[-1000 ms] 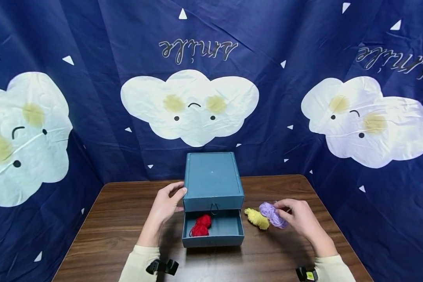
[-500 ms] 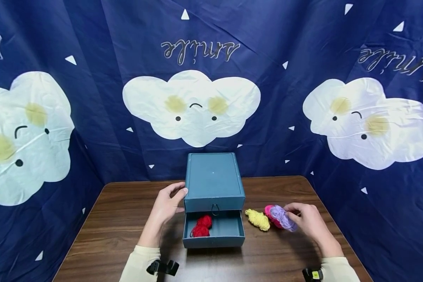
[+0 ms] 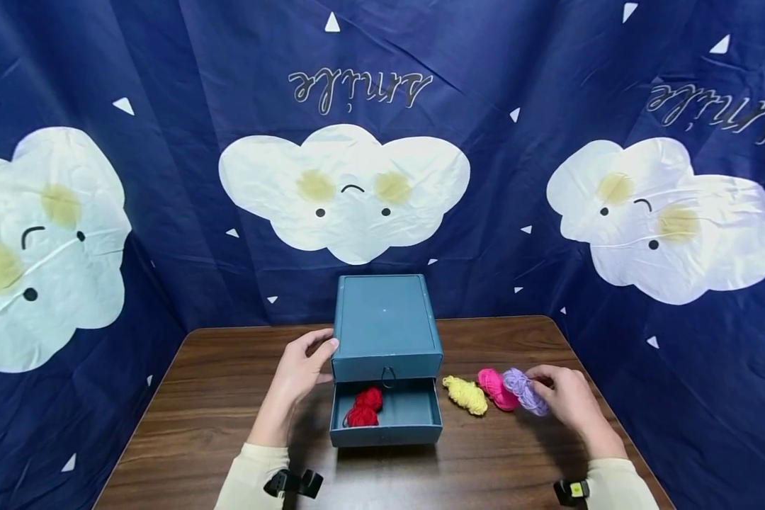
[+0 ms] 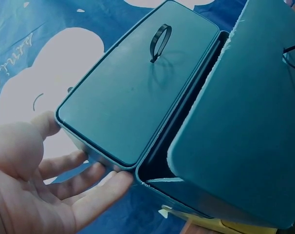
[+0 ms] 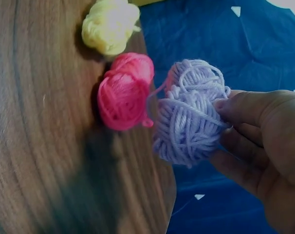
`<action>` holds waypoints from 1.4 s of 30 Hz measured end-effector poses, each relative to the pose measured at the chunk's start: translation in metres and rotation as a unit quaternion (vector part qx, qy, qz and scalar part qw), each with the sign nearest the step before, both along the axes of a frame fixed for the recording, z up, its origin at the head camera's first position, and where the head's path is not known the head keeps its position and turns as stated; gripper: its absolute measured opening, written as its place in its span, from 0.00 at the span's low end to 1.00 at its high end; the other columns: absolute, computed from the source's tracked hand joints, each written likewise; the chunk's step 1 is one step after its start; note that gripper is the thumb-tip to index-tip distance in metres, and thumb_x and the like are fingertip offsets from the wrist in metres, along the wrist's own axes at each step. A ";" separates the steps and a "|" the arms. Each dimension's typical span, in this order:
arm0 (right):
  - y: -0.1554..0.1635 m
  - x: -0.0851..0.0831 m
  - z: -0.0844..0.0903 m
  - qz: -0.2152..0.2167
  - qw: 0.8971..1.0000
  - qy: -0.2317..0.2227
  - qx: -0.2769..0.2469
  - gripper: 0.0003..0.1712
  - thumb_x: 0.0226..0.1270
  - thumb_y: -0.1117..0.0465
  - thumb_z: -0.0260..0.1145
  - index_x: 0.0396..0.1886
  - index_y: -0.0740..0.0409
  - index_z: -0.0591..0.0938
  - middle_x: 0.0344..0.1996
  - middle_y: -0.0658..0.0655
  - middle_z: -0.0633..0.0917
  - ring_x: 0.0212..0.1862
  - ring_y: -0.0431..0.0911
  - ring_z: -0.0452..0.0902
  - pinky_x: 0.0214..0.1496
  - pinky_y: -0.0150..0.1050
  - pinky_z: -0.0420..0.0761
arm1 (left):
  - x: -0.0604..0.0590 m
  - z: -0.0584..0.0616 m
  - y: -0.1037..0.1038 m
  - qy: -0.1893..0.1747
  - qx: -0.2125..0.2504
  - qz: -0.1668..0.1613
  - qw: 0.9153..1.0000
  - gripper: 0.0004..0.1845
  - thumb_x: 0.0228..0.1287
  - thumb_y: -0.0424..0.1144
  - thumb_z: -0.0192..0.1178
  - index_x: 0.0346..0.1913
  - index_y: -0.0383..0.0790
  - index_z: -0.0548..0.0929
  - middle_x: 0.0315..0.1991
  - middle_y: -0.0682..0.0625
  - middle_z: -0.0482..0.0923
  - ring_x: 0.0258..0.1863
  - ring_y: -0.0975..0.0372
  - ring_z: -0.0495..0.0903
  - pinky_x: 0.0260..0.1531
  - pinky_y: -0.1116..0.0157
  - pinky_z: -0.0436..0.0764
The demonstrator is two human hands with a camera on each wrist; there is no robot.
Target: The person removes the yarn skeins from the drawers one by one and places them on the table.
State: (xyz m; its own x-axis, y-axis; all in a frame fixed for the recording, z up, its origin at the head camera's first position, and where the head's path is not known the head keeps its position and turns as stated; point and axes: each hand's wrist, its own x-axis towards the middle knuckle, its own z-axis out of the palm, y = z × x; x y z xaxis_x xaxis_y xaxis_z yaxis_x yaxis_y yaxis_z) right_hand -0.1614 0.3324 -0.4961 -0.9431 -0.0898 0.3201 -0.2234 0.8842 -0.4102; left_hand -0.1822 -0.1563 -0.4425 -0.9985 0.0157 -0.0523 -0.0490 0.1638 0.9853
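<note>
Right hand [image 3: 564,400] pinching the lilac yarn ball [image 3: 524,391] between thumb and fingertips [image 5: 235,109], at the right side of the table [image 3: 217,418]. Seems just lifted off the wood, though hard to be sure from the wrist view. Left hand [image 3: 299,375] laid flat with relaxed fingers against the left wall of the teal drawer box [image 3: 385,322], gripping nothing.

Soft, light and springy by the look of the loose winding; no risk of breakage, but likely to squash and shed a strand if pinched by one loop. Best taken across the whole bundle, fingers around its middle, not by the stray thread trailing toward the pink yarn ball [image 3: 494,388] just beside it.

Further left, yellow yarn ball [image 3: 465,395] on the wood. Beyond, the open lower drawer [image 3: 414,414] with red yarn [image 3: 365,409] inside at its left end. Behind all, dark blue cloud-print backdrop [image 3: 344,191].
</note>
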 end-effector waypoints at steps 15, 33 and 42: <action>0.013 -0.002 -0.025 -0.049 0.999 -0.008 -0.005 0.06 0.62 0.66 0.74 0.38 0.55 0.90 0.33 0.53 0.90 0.35 0.46 0.83 0.36 0.44 0.81 | 0.001 -0.001 0.000 -0.001 -0.001 0.001 1.000 0.25 0.77 0.44 0.59 0.70 0.36 0.75 0.68 0.35 0.74 0.64 0.45 0.76 0.47 0.45 0.88; 0.032 -0.005 -0.053 -0.081 0.996 -0.038 -0.012 0.08 0.64 0.65 0.72 0.42 0.59 0.89 0.37 0.59 0.91 0.40 0.57 0.85 0.41 0.53 0.82 | 0.005 -0.001 0.001 0.015 -0.009 0.008 1.000 0.27 0.76 0.52 0.60 0.69 0.38 0.77 0.63 0.37 0.79 0.59 0.49 0.80 0.43 0.51 0.90; 0.035 -0.012 -0.057 -0.083 0.996 -0.037 -0.009 0.07 0.64 0.64 0.71 0.41 0.58 0.89 0.37 0.60 0.90 0.40 0.60 0.84 0.40 0.57 0.81 | 0.004 0.000 0.003 0.005 -0.013 -0.002 1.000 0.31 0.72 0.53 0.64 0.70 0.38 0.75 0.66 0.37 0.76 0.61 0.48 0.79 0.46 0.49 0.89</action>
